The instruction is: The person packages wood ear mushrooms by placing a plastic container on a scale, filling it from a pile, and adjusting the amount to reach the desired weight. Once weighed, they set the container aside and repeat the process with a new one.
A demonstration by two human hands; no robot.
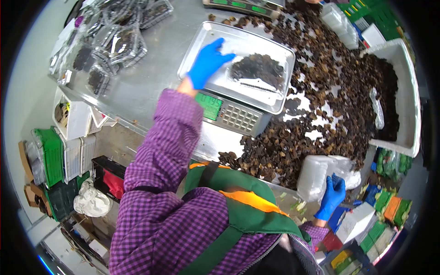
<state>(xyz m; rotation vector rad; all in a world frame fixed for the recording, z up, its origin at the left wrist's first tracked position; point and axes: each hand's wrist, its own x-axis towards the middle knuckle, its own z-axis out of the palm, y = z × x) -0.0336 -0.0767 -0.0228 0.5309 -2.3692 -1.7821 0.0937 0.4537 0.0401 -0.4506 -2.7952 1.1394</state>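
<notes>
My left hand (208, 64), in a blue glove, is open with thumb and fingers apart over the left part of the metal tray (192, 57) on a weighing scale (238, 118). On that tray, just right of the fingers, sits a clear plastic box (258, 85) filled with dark brown mushroom-like pieces. The scale's green display (209, 105) is lit below my wrist. Low on the right, my right hand (333, 197), also blue-gloved, has its fingers bunched together beside a stack of clear plastic boxes (314, 176). I cannot tell what those fingertips hold.
Loose dark pieces (321, 110) cover the table's right side, running to a white tub (410, 101) lying on its side. Filled clear boxes (119, 43) are piled at the far left. A second scale (245, 5) and more stacked boxes (340, 25) stand at the back.
</notes>
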